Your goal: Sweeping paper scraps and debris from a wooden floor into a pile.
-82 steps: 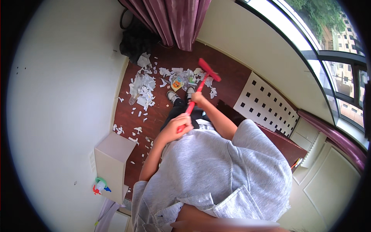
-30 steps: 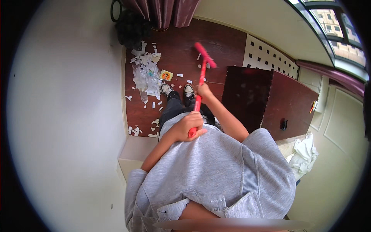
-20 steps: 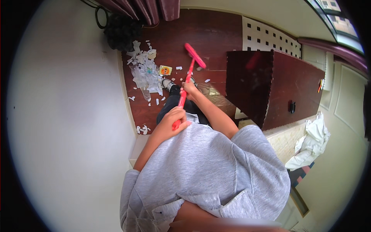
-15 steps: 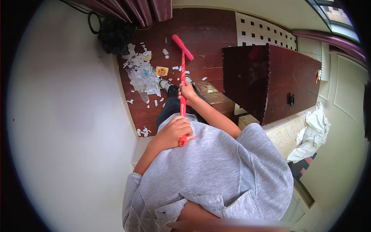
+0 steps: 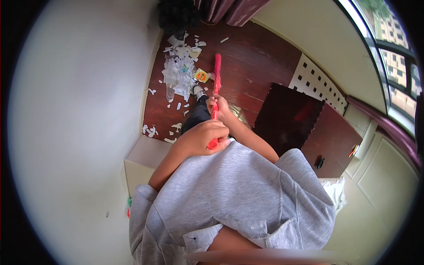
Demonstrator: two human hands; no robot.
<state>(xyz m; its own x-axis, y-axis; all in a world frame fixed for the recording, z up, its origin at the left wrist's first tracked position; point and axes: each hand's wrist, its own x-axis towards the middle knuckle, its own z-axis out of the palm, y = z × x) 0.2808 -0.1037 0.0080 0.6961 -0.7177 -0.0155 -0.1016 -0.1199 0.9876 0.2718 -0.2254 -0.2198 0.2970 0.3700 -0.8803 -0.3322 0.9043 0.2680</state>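
I hold a red broom (image 5: 217, 68) with a pink bristle head, its handle running up toward my chest. My left hand (image 5: 206, 136) is closed round the top end of the handle. Farther down the shaft, my right hand (image 5: 219, 107) wraps it too. The broom head rests on the dark red wooden floor, just right of a yellow packet (image 5: 202, 75) with an orange round print. Left of that packet spreads a heap of white paper scraps and clear plastic (image 5: 180, 66). My shoe (image 5: 198, 91) stands beside the heap.
A dark red wooden cabinet (image 5: 287, 119) stands to the right. Black bags (image 5: 179, 15) and a purple curtain (image 5: 245, 11) are at the far end. More scraps (image 5: 150, 131) lie along the left wall. A white panel with black squares (image 5: 307, 77) leans by the window wall.
The broom head has swung closer to the yellow packet and the heap, and its head now points more straight away from me. Both hands keep their hold. My view has turned.
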